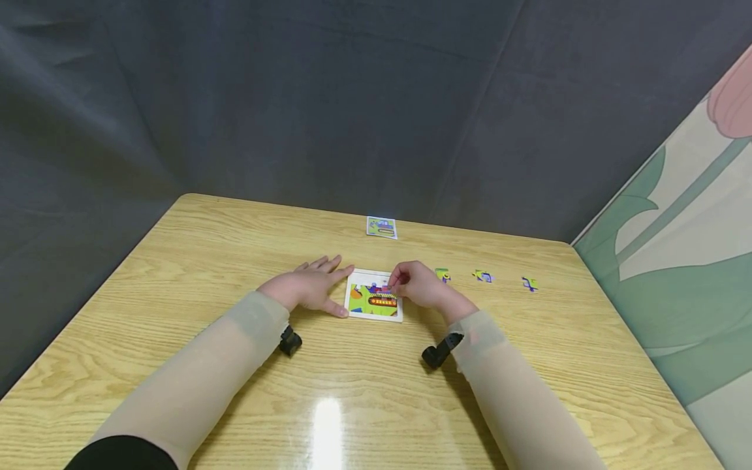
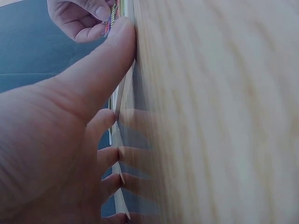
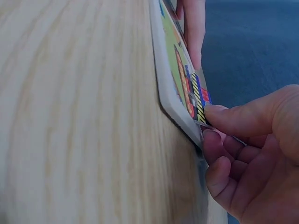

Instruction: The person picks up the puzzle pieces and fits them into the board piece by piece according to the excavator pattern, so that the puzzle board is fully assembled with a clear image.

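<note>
Both hands were at a small puzzle tray (image 1: 376,318), which lay on the wooden table (image 1: 205,261) in front of the person. The left hand (image 1: 314,285) had its fingers spread and relaxed, gripping nothing; its thumb touched the tray's near left corner and its forefinger reached the far left one. At the right edge, the right hand (image 1: 418,285) pinched a puzzle piece (image 3: 197,98) between thumb and curled fingers. That piece, striped yellow and black with some red, was over the tray's right part; I couldn't tell whether it sat flat.

Inside the tray, pieces on a green ground showed part of a vehicle with an orange track. Off to the right, three loose pieces lay in a spaced row: one near the right hand (image 1: 443,275), a middle one (image 1: 484,277) and a farthest one (image 1: 529,284). Beyond the tray, near the table's far edge, lay a picture card (image 1: 382,227), with dark cloth (image 1: 352,98) hanging behind.
</note>
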### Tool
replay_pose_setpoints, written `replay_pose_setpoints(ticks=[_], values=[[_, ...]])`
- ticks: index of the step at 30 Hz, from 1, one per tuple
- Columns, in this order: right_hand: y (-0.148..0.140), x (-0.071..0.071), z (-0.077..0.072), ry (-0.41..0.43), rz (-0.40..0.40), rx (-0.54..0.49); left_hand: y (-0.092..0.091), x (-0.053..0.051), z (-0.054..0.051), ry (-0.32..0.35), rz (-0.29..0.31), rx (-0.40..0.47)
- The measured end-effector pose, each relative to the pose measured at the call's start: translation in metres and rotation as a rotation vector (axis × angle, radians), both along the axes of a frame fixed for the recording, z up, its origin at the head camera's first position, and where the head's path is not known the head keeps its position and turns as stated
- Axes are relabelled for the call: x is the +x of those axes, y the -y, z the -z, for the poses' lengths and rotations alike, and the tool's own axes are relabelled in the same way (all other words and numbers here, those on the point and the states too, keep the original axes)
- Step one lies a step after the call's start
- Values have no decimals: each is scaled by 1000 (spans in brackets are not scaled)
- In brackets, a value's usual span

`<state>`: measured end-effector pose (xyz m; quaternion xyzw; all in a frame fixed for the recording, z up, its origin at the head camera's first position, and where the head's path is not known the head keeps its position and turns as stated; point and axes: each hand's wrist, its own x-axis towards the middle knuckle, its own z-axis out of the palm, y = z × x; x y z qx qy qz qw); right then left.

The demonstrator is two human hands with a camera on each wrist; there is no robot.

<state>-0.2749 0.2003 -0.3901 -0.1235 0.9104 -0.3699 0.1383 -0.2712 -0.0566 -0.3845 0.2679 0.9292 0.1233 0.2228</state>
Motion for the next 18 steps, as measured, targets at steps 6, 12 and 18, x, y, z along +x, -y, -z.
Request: replay_pose_setpoints(ticks=[6,12,18], values=[[1,3,2,-16,1,25,1,1,0,1,2,-3],[3,3,4,-41,-15,50,1,0,0,0,1,-3],[3,1,5,-38,22,86,1,-1,2,-3,-2,-2]])
